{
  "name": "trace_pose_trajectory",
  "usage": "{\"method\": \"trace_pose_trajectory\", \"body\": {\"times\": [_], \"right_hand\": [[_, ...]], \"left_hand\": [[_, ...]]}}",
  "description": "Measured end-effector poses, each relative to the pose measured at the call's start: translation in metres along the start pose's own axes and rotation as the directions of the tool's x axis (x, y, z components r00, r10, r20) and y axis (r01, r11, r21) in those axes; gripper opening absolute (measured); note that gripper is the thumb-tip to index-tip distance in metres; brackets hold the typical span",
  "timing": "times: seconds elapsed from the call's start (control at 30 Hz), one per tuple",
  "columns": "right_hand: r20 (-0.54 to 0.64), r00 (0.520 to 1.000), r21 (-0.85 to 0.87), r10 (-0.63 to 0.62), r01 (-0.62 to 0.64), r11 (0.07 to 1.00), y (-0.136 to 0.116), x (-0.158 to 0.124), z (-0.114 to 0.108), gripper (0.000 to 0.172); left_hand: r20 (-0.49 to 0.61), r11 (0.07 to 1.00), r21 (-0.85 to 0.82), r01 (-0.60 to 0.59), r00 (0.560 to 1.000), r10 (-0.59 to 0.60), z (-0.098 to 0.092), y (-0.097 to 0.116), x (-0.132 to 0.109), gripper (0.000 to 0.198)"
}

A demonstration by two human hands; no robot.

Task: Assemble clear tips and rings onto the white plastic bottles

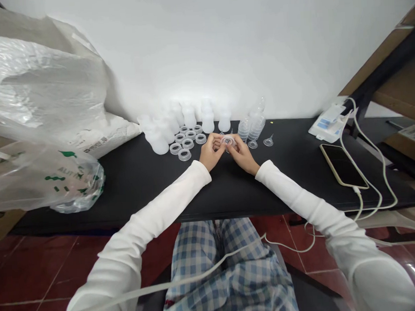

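Note:
My left hand (210,152) and my right hand (243,155) meet over the middle of the black table. Between their fingertips they hold a translucent bottle collar ring (228,138), both gripping its edge. Something clear seems to sit in the ring's opening, too small to make out. Left of my hands lie several loose collar rings (184,155). Behind them stand several frosty white bottles (207,115). To the right, clear stacked domed caps (256,125) lean over, and a clear bottle nipple (268,142) rests with its tip up. My hands hide part of the tabletop.
On the left, a large white plastic sack (41,86) and a clear printed bag (68,178) bulge over the table (132,188). On the right lie a phone (344,166) with a white cable (379,149) and a white power strip (328,122). Cardboard boxes (409,143) stand beyond.

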State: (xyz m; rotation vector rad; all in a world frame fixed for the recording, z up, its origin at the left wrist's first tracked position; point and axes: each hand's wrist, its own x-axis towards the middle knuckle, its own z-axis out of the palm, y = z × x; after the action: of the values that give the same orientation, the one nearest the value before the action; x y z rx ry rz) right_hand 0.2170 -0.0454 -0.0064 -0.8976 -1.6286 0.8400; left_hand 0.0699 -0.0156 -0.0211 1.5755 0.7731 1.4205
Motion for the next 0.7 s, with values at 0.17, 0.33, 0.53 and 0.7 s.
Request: {"method": "trace_pose_trajectory", "body": {"times": [0.17, 0.33, 0.53, 0.7], "right_hand": [[-0.031, 0.999, -0.005, 0.013, -0.013, 1.0, -0.0025, -0.0005, 0.0026, 0.042], [0.002, 0.998, 0.085, 0.066, -0.066, 0.994, -0.0011, 0.0004, 0.0033, 0.05], [0.029, 0.976, 0.172, 0.214, -0.216, 0.961, -0.0034, -0.0011, 0.0027, 0.048], [-0.033, 0.989, 0.093, 0.143, -0.139, 0.986, -0.0004, 0.0002, 0.005, 0.045]], "left_hand": [[-0.021, 0.998, 0.063, -0.011, 1.0, 0.012, 0.0014, 0.0021, -0.0006, 0.024], [-0.028, 0.998, 0.053, 0.031, 0.999, -0.029, 0.0029, -0.0032, 0.0, 0.026], [-0.034, 0.995, 0.095, -0.002, 0.999, 0.006, 0.0032, -0.0034, -0.0008, 0.027], [-0.025, 0.992, 0.122, -0.024, 0.999, 0.027, 0.0039, -0.0005, -0.0023, 0.026]]}}
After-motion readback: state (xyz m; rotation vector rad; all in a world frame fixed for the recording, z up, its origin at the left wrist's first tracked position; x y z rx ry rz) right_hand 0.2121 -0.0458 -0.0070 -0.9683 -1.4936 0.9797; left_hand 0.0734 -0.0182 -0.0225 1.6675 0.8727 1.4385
